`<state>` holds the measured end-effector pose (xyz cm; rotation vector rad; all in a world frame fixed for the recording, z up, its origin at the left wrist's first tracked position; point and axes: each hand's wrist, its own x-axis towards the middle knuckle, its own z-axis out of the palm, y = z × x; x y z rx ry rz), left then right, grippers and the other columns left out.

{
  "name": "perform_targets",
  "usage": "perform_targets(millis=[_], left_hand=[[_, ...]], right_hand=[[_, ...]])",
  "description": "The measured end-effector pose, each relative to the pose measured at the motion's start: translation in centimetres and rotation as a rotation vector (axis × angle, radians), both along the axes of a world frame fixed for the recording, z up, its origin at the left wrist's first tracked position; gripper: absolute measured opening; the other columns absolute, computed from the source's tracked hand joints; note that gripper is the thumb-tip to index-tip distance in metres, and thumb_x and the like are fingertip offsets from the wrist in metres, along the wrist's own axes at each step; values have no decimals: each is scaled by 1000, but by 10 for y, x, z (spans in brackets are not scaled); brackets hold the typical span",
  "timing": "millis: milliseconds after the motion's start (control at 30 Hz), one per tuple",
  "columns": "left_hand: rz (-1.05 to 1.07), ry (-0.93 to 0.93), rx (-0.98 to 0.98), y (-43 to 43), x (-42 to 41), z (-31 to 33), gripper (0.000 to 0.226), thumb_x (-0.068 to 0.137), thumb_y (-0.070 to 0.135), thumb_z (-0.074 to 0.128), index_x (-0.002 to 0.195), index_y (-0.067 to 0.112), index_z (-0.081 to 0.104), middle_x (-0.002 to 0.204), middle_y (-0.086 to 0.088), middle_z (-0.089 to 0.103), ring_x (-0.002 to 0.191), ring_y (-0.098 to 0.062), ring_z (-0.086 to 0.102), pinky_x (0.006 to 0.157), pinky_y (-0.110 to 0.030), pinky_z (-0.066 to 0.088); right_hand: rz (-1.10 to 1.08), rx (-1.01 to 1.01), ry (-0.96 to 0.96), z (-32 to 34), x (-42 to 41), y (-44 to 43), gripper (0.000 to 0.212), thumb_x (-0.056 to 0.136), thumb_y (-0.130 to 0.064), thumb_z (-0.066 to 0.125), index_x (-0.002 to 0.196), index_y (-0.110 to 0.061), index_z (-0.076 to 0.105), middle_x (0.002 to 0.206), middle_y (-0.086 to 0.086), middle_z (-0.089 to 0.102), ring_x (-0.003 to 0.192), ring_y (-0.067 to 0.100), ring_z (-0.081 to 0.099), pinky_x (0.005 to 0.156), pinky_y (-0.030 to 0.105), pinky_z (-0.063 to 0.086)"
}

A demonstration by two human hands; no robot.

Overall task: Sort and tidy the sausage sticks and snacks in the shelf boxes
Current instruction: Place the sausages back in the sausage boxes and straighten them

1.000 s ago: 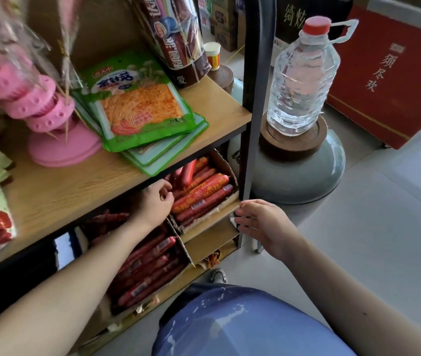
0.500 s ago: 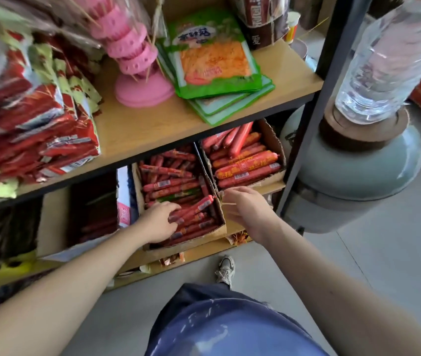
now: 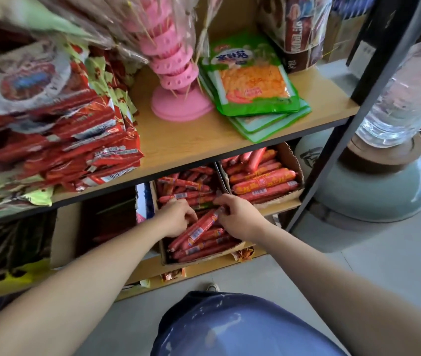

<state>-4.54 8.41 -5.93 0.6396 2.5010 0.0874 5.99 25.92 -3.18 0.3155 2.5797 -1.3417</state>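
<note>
Sausage sticks (image 3: 199, 249) in the box (image 3: 162, 250), lower shelf's (image 3: 204, 270) front edge.
My right grip (image 3: 240, 217) pinches one stick (image 3: 201, 228) by its end; left grip (image 3: 176, 219), cannot tell. Seems light, slippery: better hold mid-length.

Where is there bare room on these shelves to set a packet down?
Bare wood on the upper shelf lies before the pink stand, between red packets and green packets, and at the corner right of those. Below is crowded: middle box and right box brim with sausage sticks, left hand and right hand in the middle one.
</note>
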Motion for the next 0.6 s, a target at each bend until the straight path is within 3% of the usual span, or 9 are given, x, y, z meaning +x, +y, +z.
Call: perform_targets(millis=[100, 200, 300, 400, 500, 600], left_hand=[[-33, -71, -20, -5, -10, -3, 37, 90, 14, 58, 94, 49, 69, 134, 3, 47, 124, -21, 48, 104, -36, 43], [-66, -118, 24, -6, -18, -1, 31, 91, 16, 59, 98, 43, 71, 124, 7, 60, 111, -15, 57, 94, -31, 49], [-93, -152, 20, -6, -28, 5, 35, 92, 12, 56, 120, 31, 65, 113, 9, 63, 92, -13, 62, 77, -31, 54], [-78, -123, 15, -6, -40, 7, 44, 94, 10, 53, 134, 28, 55, 117, 10, 55, 99, -20, 62, 71, -32, 50], [-15, -70, 5, -4, -49, 5, 44, 92, 8, 59, 135, 19, 54, 114, -2, 61, 91, -22, 61, 70, -34, 50], [-117, -43, -112, 6, -51, 8, 47, 83, 18, 75, 126, 12, 56, 114, -6, 62, 91, -22, 61, 72, -33, 52]], right_hand=[[233, 169, 25, -7, -16, -17, 54, 89, -7, 50, 144, -11, 49, 145, 10, 52, 135, 26, 44, 107, 32, 40], [382, 331, -23, -18, -27, -25, 58, 89, -11, 51, 147, -14, 45, 148, 8, 48, 141, 25, 35, 116, 37, 28], [466, 500, -140, -27, -31, -26, 54, 92, -21, 51, 145, -15, 45, 139, 9, 54, 134, 29, 43, 111, 40, 32], [450, 545, -147, -30, -35, -27, 36, 92, -21, 48, 126, -13, 57, 119, 14, 63, 113, 36, 57, 85, 37, 44], [473, 562, -180, -32, -36, -28, 29, 96, -26, 45, 114, -13, 64, 117, 14, 63, 111, 34, 56, 93, 40, 42], [438, 515, -198, -33, -38, -30, 31, 98, -28, 44, 114, -14, 65, 119, 13, 60, 113, 34, 55, 97, 39, 41]])
